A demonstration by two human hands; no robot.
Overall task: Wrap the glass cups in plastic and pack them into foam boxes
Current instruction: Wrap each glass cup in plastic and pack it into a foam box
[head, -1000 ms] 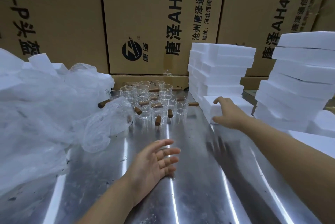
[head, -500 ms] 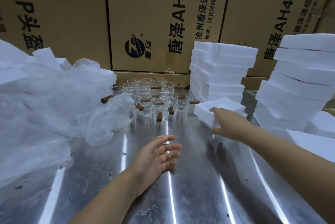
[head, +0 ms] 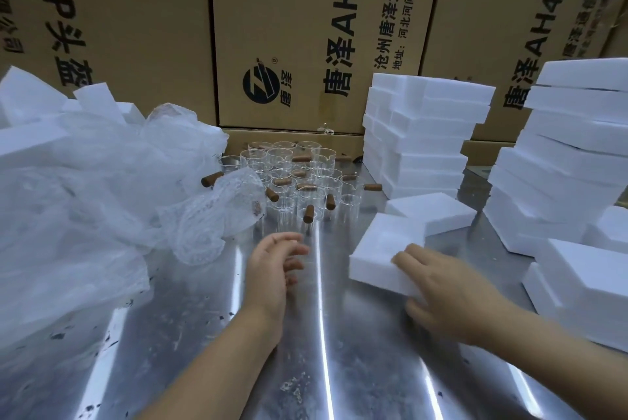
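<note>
The right hand gripped the near corner of a white foam box on the steel table. The left hand, fingers loosely spread and holding nothing, was just before the wooden-handled glass cups, which were clustered between the plastic wrap heap and a foam stack.

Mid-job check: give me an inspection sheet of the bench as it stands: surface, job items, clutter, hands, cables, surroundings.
Surface: shiny metal table, scuffed, with glare streaks.
Job's things: glass cups with brown handles clustered at the back; foam box front right; foam stacks on the right; plastic wrap heaped on the left.
Clutter: dark specks on the table's left part.
Hands: left hand open above the table, holding nothing; right hand grips the foam box's near corner.
Cables: nothing seen.
Surroundings: printed cardboard cartons behind.
</note>
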